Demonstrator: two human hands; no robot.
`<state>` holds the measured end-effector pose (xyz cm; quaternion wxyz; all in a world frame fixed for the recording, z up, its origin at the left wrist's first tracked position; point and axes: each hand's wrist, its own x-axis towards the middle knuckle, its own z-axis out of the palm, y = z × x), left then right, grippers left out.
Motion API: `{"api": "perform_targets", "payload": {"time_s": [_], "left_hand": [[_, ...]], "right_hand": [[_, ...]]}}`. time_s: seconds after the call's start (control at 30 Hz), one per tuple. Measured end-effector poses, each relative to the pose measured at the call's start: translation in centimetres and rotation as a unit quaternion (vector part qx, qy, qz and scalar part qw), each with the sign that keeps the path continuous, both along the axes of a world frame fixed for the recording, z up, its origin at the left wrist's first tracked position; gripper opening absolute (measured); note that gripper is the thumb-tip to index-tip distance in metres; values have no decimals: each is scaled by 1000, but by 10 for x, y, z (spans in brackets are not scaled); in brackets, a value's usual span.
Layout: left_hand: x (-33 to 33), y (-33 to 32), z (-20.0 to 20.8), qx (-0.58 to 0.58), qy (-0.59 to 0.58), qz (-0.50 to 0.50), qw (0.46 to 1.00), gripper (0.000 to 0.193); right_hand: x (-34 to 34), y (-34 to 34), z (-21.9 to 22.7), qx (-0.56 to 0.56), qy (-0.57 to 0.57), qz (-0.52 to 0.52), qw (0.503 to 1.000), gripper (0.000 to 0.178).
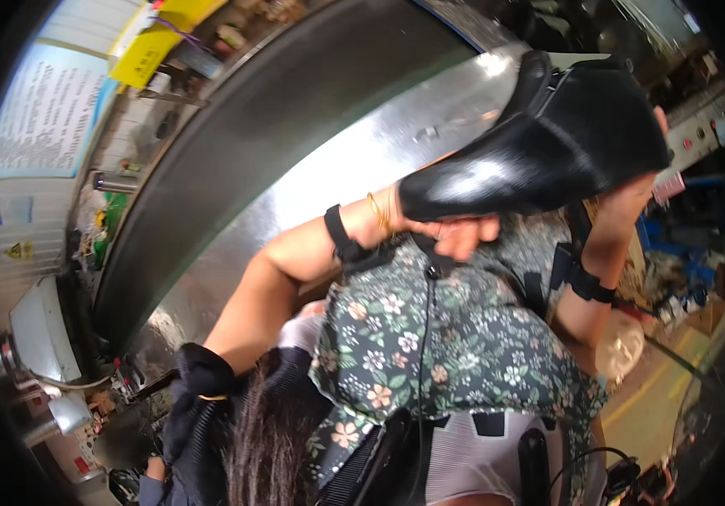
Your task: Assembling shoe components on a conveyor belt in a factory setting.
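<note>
A shiny black leather ankle boot (539, 139) lies on its side in the air between my hands, over the metal bench edge. Its pointed toe faces left. Beneath the toe part is my left hand (464, 236), fingers curled, the palm hidden by the leather. My right hand (628, 198) grips the boot from below and behind at its right end; most of those fingers are out of sight behind it. Black straps ring both my forearms. A dark flowered apron (413, 337) covers my front, just under the boot.
Beyond the bench (329, 177) runs a wide dark belt (278, 110), bent by the lens. A white machine head (45, 329) stands at the left. Another person's hand (156, 468) shows at the lower left. Blue items and clutter (691, 244) fill the right.
</note>
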<state>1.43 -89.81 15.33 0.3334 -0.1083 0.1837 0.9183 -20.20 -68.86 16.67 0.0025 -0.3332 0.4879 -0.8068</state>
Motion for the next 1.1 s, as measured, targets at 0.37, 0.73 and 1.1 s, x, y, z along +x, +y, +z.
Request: {"api": "perform_targets", "payload": {"time_s": [0.37,0.73,1.1], "left_hand": [[-142,61,-21,-646,525,106,544,102],[-172,66,-24,-595,367,77,710,73],[-175,53,-3,-460,264,78,844,61]], "right_hand": [[25,39,-8,375,-48,-56,924,43],[-3,31,-41,356,-91,-44,929,41],[68,81,-75,174,-367,30,913,43]]}}
